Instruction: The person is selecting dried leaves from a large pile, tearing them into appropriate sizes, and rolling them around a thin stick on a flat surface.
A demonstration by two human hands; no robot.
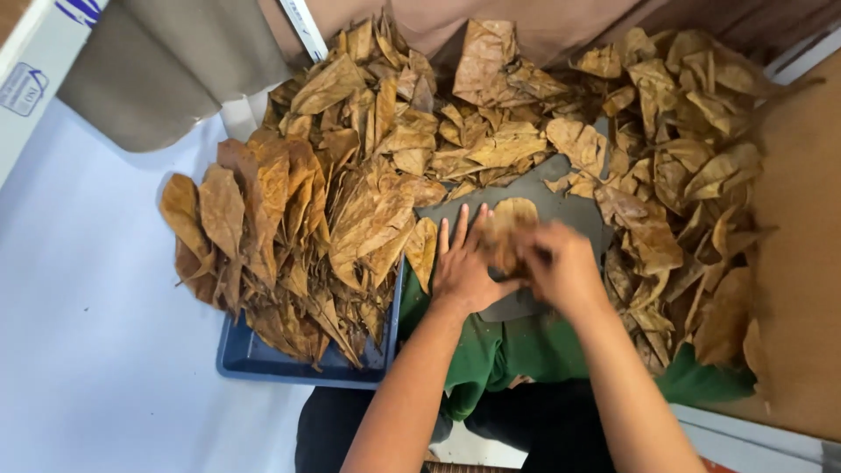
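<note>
A dry brown leaf (pixel 508 226) lies on a dark grey board (pixel 561 206) in front of me. My left hand (pixel 462 267) rests flat on the board with fingers spread, touching the leaf's left side. My right hand (pixel 561 263) is blurred and closed over the leaf's lower right part. A wide heap of dry brown leaves (pixel 491 131) rings the board at the back and right.
A blue tray (pixel 263 361) at the left holds a stack of flattened leaves (pixel 289 228). A green cloth (pixel 517 350) covers my lap. A white surface (pixel 88 333) spreads to the left, a brown cardboard sheet (pixel 802 263) to the right, a grey fabric (pixel 158 61) at the back left.
</note>
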